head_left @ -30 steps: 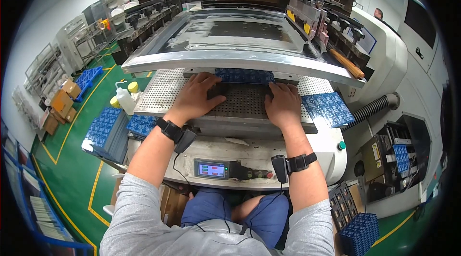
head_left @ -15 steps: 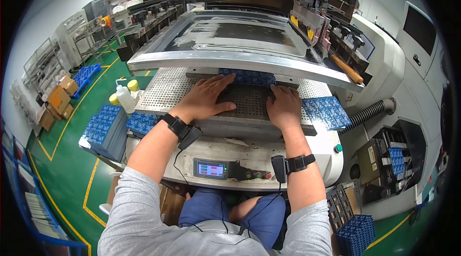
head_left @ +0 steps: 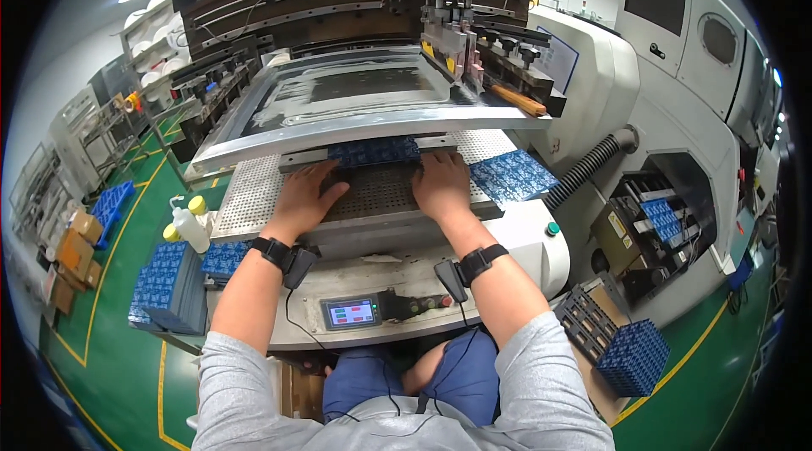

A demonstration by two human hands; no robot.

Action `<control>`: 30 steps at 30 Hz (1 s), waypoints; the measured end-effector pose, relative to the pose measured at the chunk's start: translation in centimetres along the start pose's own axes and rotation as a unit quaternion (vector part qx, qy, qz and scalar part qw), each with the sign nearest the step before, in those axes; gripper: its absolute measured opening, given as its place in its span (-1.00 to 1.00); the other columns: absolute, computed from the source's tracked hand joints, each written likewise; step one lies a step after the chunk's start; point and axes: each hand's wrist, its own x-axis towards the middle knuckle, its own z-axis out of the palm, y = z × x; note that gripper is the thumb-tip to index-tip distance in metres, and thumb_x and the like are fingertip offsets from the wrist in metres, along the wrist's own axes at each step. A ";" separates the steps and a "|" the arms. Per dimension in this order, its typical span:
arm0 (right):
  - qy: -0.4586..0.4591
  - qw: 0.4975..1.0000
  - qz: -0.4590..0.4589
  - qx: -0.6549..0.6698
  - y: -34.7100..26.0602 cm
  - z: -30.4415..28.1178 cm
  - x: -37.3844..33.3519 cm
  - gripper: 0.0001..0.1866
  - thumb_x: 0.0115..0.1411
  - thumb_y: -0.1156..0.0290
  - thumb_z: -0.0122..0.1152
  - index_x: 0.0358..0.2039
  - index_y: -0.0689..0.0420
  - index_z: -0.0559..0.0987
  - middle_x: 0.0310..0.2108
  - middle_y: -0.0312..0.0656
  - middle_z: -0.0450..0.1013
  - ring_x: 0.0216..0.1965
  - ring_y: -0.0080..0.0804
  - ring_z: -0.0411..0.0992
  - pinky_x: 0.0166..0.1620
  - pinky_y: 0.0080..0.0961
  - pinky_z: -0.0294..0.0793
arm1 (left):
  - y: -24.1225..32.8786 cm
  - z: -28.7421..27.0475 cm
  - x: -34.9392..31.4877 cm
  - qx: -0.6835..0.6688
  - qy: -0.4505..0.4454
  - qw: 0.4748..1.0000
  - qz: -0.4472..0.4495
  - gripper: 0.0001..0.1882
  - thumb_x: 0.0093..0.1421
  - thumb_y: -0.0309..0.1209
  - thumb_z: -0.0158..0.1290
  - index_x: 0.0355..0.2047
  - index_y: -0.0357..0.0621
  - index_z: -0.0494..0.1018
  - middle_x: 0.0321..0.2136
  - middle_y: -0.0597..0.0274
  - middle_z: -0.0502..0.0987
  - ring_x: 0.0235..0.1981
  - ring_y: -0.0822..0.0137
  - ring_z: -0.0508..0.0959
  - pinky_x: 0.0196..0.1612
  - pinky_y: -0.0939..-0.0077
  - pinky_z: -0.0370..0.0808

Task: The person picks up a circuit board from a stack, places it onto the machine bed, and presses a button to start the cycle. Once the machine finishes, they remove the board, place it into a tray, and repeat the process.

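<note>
A blue printed circuit board panel [head_left: 374, 152] lies partly under the raised edge of a silver screen frame [head_left: 355, 128], on a dark perforated plate [head_left: 372, 190]. At the panel's near left corner is my left hand [head_left: 306, 196], palm down, fingers stretched and thumb apart. My right hand [head_left: 443, 184] rests at the near right corner, fingers laid forward over the plate and a metal bar. Neither hand is wrapped round anything. The panel's far part is hidden beneath the frame. Another blue panel [head_left: 512, 176] lies to the right of my right hand.
A stack of blue panels [head_left: 173, 286], a white squeeze bottle [head_left: 190, 229] and yellow-lidded jars [head_left: 197, 205] are at the left. A small control screen [head_left: 351, 313] sits nearer me. A wooden-handled tool [head_left: 518, 100] lies on the frame's right. Another blue stack [head_left: 633, 356] stands low right.
The view has swung to the right. My left hand has drawn back slightly from over the panel's left end to its near corner. My right hand stays by the right corner.
</note>
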 end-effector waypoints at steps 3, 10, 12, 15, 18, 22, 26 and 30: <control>0.041 0.991 -0.122 0.044 -1.6 -2.1 -2.9 -0.66 0.06 0.41 0.20 -0.11 0.13 0.55 -0.12 -0.06 0.47 -0.07 0.00 0.38 0.02 -0.09 0.38 | -1.3 -2.3 -2.5 0.012 0.043 0.998 -0.040 -0.52 0.20 -0.14 0.15 0.04 -0.17 0.48 -0.01 -0.10 0.53 0.09 -0.09 0.46 0.15 0.14 0.36; -0.532 0.805 -0.250 0.083 3.8 -11.3 -16.5 -0.57 0.11 0.10 0.25 -0.10 0.13 0.58 -0.26 -0.02 0.55 -0.15 0.00 0.51 -0.06 -0.09 0.46 | -11.3 -9.3 -12.7 0.038 0.328 0.919 -0.217 -0.73 0.28 -0.35 0.08 -0.14 -0.33 0.52 -0.24 -0.02 0.60 -0.18 0.10 0.58 -0.05 0.32 0.46; -0.688 0.721 -0.088 -0.006 9.5 -11.3 -16.3 -0.39 0.13 -0.04 0.23 0.06 0.13 0.54 0.01 0.06 0.50 0.04 0.07 0.45 0.10 -0.19 0.43 | -15.2 -10.4 -15.3 0.004 0.303 0.905 -0.298 -0.73 0.26 -0.37 0.07 -0.11 -0.30 0.52 -0.21 -0.08 0.59 -0.14 0.05 0.58 -0.03 0.29 0.46; -0.547 0.832 0.037 -0.084 21.6 -8.7 -15.7 -0.38 0.08 -0.03 0.28 0.03 0.16 0.56 -0.01 0.06 0.51 0.04 0.05 0.45 0.11 -0.17 0.44 | -17.6 -8.6 -17.1 0.051 0.232 0.922 -0.307 -0.68 0.20 -0.39 0.11 -0.06 -0.25 0.50 -0.17 -0.15 0.58 -0.09 -0.06 0.57 0.00 0.22 0.46; -0.343 0.910 0.158 -0.170 26.5 -7.6 -11.1 -0.37 0.13 -0.03 0.23 0.07 0.19 0.50 0.02 0.10 0.47 0.04 0.08 0.43 0.10 -0.13 0.43 | -16.8 -6.6 -18.4 0.107 0.160 0.939 -0.285 -0.51 0.09 -0.36 0.20 0.06 -0.19 0.45 -0.03 -0.18 0.51 0.03 -0.17 0.48 0.09 0.09 0.41; -0.084 0.941 0.244 -0.221 30.9 -3.1 -12.1 -0.20 0.16 -0.13 0.18 0.25 0.18 0.32 0.18 0.05 0.35 0.12 0.12 0.35 0.18 -0.08 0.33 | -13.9 -6.2 -16.8 0.174 0.016 0.949 -0.264 -0.45 0.12 -0.20 0.20 0.12 -0.05 0.43 0.01 -0.01 0.51 0.06 -0.12 0.46 0.09 0.09 0.40; -0.106 0.893 0.405 -0.165 27.4 -0.8 -14.5 -0.13 0.15 -0.10 0.22 0.34 0.11 0.20 0.19 0.08 0.34 0.17 0.09 0.33 0.19 -0.06 0.31 | -13.6 -6.8 -16.3 0.236 -0.045 0.937 -0.255 -0.48 0.09 -0.14 0.22 0.05 0.01 0.49 -0.01 0.04 0.54 0.04 -0.06 0.48 0.06 0.11 0.42; -0.029 0.914 0.395 -0.094 27.1 -3.6 -13.1 -0.11 0.07 0.02 0.34 0.31 0.18 0.22 0.17 0.04 0.34 0.16 0.05 0.33 0.18 -0.09 0.30 | -14.0 -7.1 -12.0 0.139 -0.010 0.975 -0.173 -0.49 0.04 -0.21 0.24 0.02 -0.05 0.51 0.00 0.06 0.56 0.04 -0.01 0.51 0.06 0.20 0.46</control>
